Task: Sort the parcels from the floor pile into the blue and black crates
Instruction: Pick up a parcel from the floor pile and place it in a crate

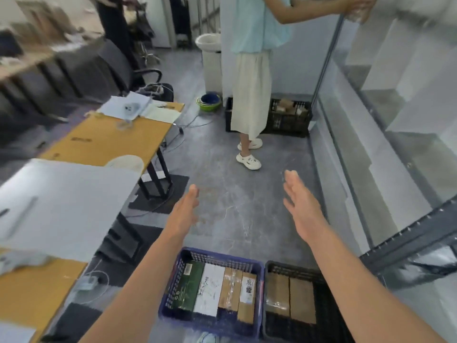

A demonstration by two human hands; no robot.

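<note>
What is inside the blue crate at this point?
The blue crate holds four parcels side by side: a green box, a white box, a taped brown box and a brown box with a white label. Anything beneath them is covered.

No legible text, only blurred scrawl on one parcel label (248, 286)

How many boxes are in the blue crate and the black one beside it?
Boxes in the blue crate: 4 (green box, white box, taped brown box, labelled brown box)
Boxes in the black crate: 2 (brown boxes)
Total: 6
</note>
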